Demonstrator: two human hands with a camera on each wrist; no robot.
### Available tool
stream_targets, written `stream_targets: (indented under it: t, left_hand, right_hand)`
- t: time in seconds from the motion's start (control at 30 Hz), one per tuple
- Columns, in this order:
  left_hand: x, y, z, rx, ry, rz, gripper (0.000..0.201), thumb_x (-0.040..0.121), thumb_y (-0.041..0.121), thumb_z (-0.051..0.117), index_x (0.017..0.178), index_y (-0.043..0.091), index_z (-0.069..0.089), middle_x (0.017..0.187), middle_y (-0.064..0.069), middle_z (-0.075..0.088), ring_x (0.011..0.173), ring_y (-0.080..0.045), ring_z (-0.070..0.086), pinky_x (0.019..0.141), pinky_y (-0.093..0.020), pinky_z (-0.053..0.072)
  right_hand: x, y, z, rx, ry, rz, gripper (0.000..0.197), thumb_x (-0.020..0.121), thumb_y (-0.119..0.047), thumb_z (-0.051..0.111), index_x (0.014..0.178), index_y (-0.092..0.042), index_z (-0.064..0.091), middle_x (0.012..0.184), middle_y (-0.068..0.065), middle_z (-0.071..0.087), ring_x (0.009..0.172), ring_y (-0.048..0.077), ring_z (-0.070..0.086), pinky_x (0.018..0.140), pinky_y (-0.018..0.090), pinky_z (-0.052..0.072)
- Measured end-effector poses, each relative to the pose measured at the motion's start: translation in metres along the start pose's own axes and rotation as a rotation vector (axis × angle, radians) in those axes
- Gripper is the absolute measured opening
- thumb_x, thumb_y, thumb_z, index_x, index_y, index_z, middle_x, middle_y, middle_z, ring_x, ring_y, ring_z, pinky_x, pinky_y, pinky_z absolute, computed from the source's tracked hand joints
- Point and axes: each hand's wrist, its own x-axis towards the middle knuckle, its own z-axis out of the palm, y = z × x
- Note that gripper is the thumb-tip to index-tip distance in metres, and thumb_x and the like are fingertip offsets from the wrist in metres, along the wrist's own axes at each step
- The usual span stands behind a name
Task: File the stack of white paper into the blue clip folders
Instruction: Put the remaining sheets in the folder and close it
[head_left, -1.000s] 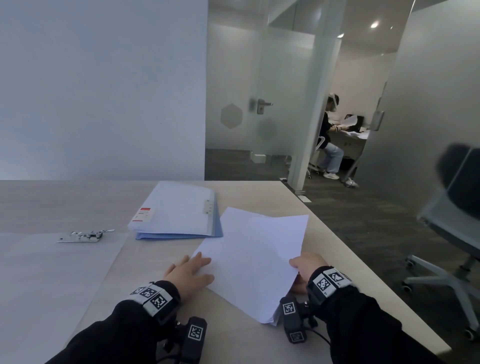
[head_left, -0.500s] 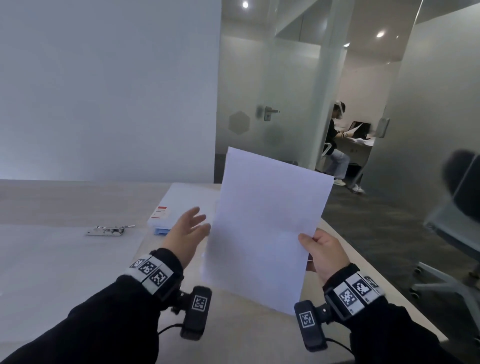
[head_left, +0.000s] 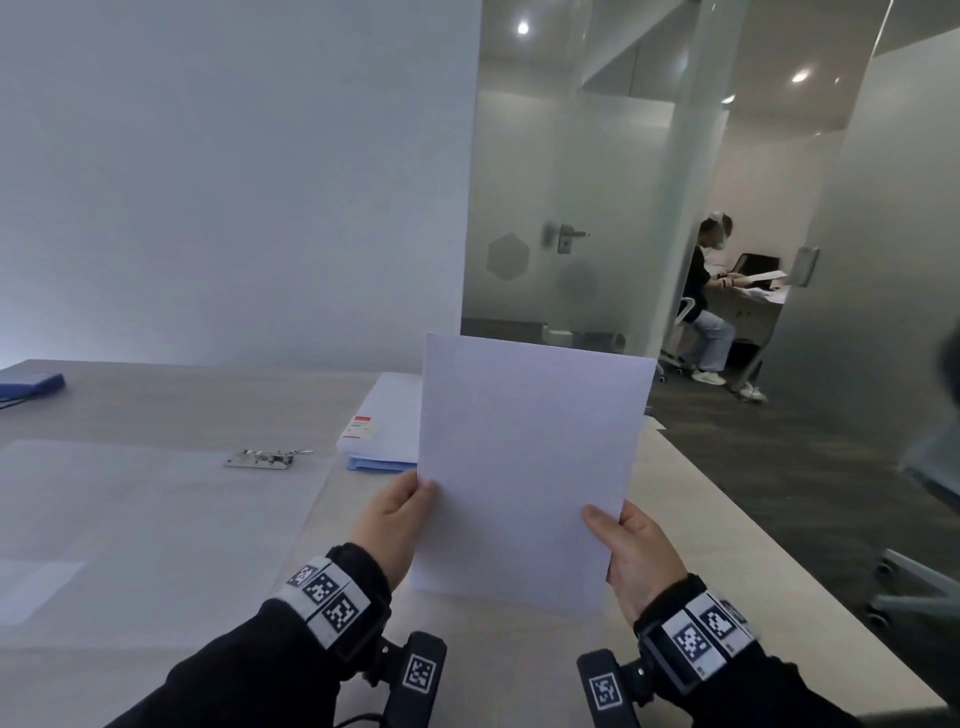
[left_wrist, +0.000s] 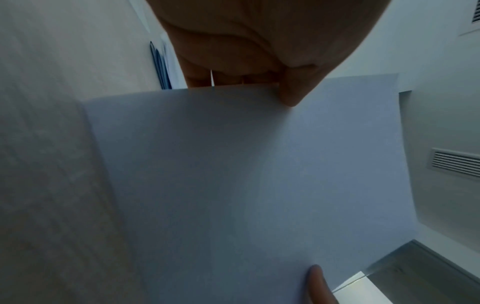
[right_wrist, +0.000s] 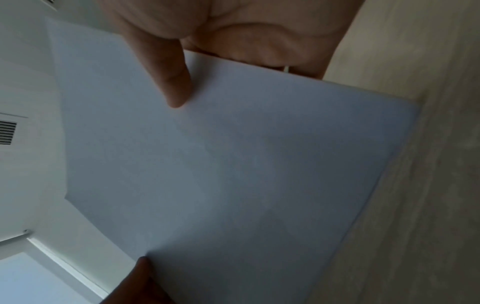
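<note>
I hold the stack of white paper (head_left: 527, 467) upright, its bottom edge resting on the table (head_left: 675, 519). My left hand (head_left: 400, 514) grips its left edge, thumb in front. My right hand (head_left: 623, 545) grips its right edge the same way. Both wrist views show the paper (left_wrist: 246, 174) (right_wrist: 233, 164) with a thumb (left_wrist: 293, 92) (right_wrist: 179, 86) pressed on its face and fingers behind it. Behind the sheets lies a pile of blue clip folders (head_left: 384, 436) with a red-and-white label. An open folder (head_left: 145, 530) lies flat at the left, its metal clip (head_left: 265, 458) showing.
A dark blue object (head_left: 28, 385) sits at the table's far left. The table's right edge runs diagonally beside my right arm. An office chair (head_left: 924, 571) stands to the right. Beyond a glass partition a person (head_left: 709, 301) sits at a desk.
The paper lay flat under both hands a second ago. My right hand lifted it upright, and my left hand now grips its left edge. The sheets stand squarer on the table.
</note>
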Motion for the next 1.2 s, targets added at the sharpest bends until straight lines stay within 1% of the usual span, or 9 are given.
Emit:
stream_targets:
  t: [0.2,0.3,0.4,0.53,0.63,0.8,1.0,1.1,1.2]
  left_hand:
    - [-0.005,-0.013,0.000,0.123,0.025,-0.015,0.024,0.098,0.016,0.046,0.088,0.020,0.068,0.081,0.006,0.071,0.075,-0.012,0.061,0.070,-0.028,0.047]
    - [0.001,-0.016,-0.013,0.117,0.090,-0.045,0.026,0.095,0.022,0.050,0.073,0.017,0.062,0.069,0.005,0.065,0.070,-0.018,0.057,0.069,-0.032,0.044]
    - [0.006,-0.009,-0.032,0.069,0.114,-0.110,0.023,0.089,0.032,0.052,0.080,0.016,0.065,0.079,-0.003,0.067,0.077,-0.021,0.059,0.072,-0.038,0.045]
    - [0.003,0.008,-0.067,0.058,0.084,-0.254,0.021,0.097,0.027,0.050,0.091,0.018,0.067,0.091,-0.006,0.071,0.082,-0.027,0.065,0.079,-0.039,0.049]
    - [0.001,0.013,-0.118,0.348,0.175,-0.279,0.038,0.086,0.047,0.056,0.098,0.014,0.068,0.102,-0.001,0.071,0.098,-0.024,0.064,0.093,-0.034,0.045]
    - [-0.013,0.000,-0.225,0.857,0.314,-0.532,0.052,0.087,0.042,0.061,0.132,0.017,0.054,0.133,-0.011,0.056,0.121,-0.030,0.053,0.104,-0.034,0.041]
    - [-0.044,-0.012,-0.258,1.037,0.153,-0.746,0.072,0.088,0.048,0.056,0.150,0.023,0.028,0.156,-0.011,0.029,0.140,-0.031,0.034,0.115,-0.038,0.030]
    - [-0.060,0.000,-0.236,1.094,0.031,-0.723,0.074,0.080,0.061,0.050,0.147,0.041,0.027,0.152,-0.004,0.039,0.135,-0.026,0.041,0.110,-0.032,0.035]
    - [-0.078,0.007,-0.203,0.941,-0.103,-0.584,0.064,0.085,0.049,0.053,0.145,0.042,0.031,0.148,0.002,0.044,0.133,-0.019,0.045,0.110,-0.028,0.035]
  right_hand:
    - [0.001,0.009,-0.002,-0.092,-0.006,0.045,0.022,0.094,-0.002,0.053,0.106,-0.010,0.070,0.100,0.011,0.077,0.090,0.028,0.073,0.077,0.039,0.055]
    - [0.004,0.016,0.003,-0.160,-0.026,0.091,0.023,0.094,-0.004,0.054,0.095,-0.014,0.074,0.102,0.015,0.076,0.091,0.032,0.071,0.082,0.045,0.055]
    - [0.007,0.022,0.018,-0.253,-0.081,0.105,0.026,0.095,-0.007,0.054,0.085,-0.017,0.076,0.096,0.011,0.077,0.088,0.029,0.072,0.084,0.048,0.054]
    - [0.006,0.021,0.045,-0.365,-0.098,0.056,0.023,0.096,-0.006,0.052,0.089,-0.017,0.071,0.085,-0.004,0.077,0.079,0.015,0.072,0.070,0.030,0.055]
    - [0.013,0.024,0.060,-0.393,-0.077,0.057,0.021,0.096,-0.010,0.051,0.094,-0.020,0.069,0.096,0.005,0.075,0.088,0.028,0.071,0.072,0.033,0.054]
    - [0.020,0.033,0.083,-0.388,-0.050,0.110,0.018,0.094,-0.018,0.050,0.094,-0.023,0.068,0.093,0.009,0.074,0.087,0.037,0.068,0.061,0.037,0.049]
    - [0.023,0.038,0.127,-0.392,-0.108,0.090,0.017,0.094,-0.015,0.049,0.093,-0.018,0.066,0.075,0.006,0.066,0.060,0.024,0.057,0.042,0.020,0.037]
    - [0.022,0.040,0.152,-0.387,-0.152,0.094,0.016,0.094,-0.014,0.050,0.091,-0.016,0.065,0.063,0.002,0.059,0.052,0.022,0.049,0.040,0.019,0.034]
    - [0.021,0.042,0.174,-0.376,-0.174,0.101,0.015,0.094,-0.012,0.050,0.090,-0.015,0.064,0.062,0.004,0.056,0.050,0.021,0.047,0.036,0.017,0.033]
